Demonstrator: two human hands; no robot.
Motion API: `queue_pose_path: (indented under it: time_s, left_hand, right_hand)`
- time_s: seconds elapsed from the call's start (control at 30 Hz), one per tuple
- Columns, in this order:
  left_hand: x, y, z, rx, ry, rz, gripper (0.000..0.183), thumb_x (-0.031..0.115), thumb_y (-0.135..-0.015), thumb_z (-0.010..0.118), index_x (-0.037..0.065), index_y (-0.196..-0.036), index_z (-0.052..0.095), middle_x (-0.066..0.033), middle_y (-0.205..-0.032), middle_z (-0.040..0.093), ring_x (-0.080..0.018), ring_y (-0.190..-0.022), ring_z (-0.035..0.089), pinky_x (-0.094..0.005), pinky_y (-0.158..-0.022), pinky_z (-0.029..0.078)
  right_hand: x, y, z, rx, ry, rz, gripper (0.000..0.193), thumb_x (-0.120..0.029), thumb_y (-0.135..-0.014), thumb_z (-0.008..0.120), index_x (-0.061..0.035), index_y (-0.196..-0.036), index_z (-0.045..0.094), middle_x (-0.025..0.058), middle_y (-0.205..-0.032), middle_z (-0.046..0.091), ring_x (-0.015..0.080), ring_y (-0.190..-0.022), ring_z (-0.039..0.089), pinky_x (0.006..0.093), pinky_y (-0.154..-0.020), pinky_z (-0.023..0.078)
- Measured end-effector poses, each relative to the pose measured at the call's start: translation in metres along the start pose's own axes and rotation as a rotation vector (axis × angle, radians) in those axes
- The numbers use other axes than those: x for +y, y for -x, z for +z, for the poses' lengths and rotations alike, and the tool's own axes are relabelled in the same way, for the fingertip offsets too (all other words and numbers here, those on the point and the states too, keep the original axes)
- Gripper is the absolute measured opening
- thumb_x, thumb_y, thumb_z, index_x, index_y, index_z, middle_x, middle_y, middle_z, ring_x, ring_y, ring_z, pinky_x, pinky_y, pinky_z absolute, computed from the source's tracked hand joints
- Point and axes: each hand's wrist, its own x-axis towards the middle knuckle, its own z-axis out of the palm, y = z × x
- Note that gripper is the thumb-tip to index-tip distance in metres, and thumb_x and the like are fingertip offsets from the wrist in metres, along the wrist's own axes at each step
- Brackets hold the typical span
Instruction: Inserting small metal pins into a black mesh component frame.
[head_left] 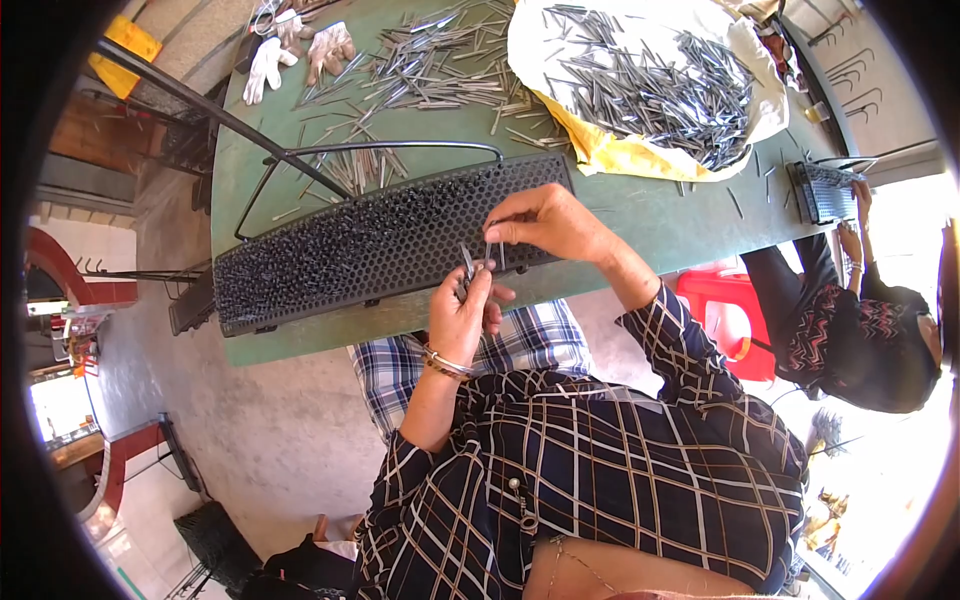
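Observation:
My left hand (pixel 460 312) is closed around a few thin grey metal strips (pixel 467 258) whose ends stick up past the fingertips. Just above it, my right hand (pixel 555 222) pinches a slim metal strip (pixel 502 255) between thumb and fingers. Both hands are over the near edge of a long black perforated rack (pixel 400 235), toward its right end. Many dark strip ends stand packed in the rack's holes on the left and middle. Bare holes show on its right part. A bent metal handle (pixel 400 147) rises along the far side.
Loose strips (pixel 440 75) lie heaped on the green table (pixel 650 225). A white and yellow sack (pixel 600 155) bears more strips. Work gloves (pixel 265 70) lie far left. At right, a co-worker (pixel 860 340) handles another rack (pixel 825 192) beside a red stool (pixel 715 310).

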Motion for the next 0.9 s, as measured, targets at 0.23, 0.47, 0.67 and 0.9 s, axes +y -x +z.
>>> queue_pose_path:
  time_s: [0.23,0.47,0.67,0.9]
  left_hand:
    - [-0.004,-0.001,-0.007,-0.287,0.346,-0.213,0.028,0.023,-0.094,0.053,0.002,-0.113,0.055,-0.0077,-0.084,0.063,-0.0058,-0.06,0.05,-0.0183,-0.048,0.041]
    - [-0.009,-0.002,-0.006,-0.236,0.353,-0.241,0.028,0.021,-0.094,0.053,0.002,-0.114,0.056,-0.0085,-0.087,0.063,-0.007,-0.064,0.053,-0.0202,-0.051,0.043]
    - [-0.013,-0.002,-0.011,-0.225,0.406,-0.3,0.029,0.02,-0.093,0.054,0.002,-0.116,0.054,-0.0139,-0.096,0.065,-0.015,-0.079,0.063,-0.0283,-0.065,0.055]
    - [-0.012,-0.002,-0.01,-0.289,0.514,-0.316,0.031,0.015,-0.094,0.05,-0.001,-0.12,0.048,-0.0215,-0.108,0.061,-0.0277,-0.094,0.064,-0.0397,-0.079,0.056]
  right_hand:
    - [0.008,-0.027,-0.03,0.412,0.117,-0.105,0.021,-0.017,-0.082,0.069,0.002,-0.091,0.067,0.0096,-0.079,0.067,0.0138,-0.068,0.061,0.0273,-0.064,0.049]
    - [0.019,-0.04,-0.032,0.434,0.249,-0.183,0.018,-0.015,-0.082,0.066,0.0022,-0.089,0.066,0.0127,-0.075,0.065,0.0198,-0.063,0.061,0.0303,-0.06,0.048]
    - [0.025,-0.045,-0.032,0.35,0.339,-0.197,0.019,-0.015,-0.083,0.067,0.0012,-0.093,0.066,0.011,-0.082,0.067,0.0182,-0.07,0.062,0.0294,-0.066,0.05]
    - [0.031,-0.042,-0.029,0.321,0.393,-0.172,0.017,-0.013,-0.081,0.067,0.0013,-0.09,0.066,0.0124,-0.081,0.065,0.0228,-0.07,0.063,0.0314,-0.065,0.05]
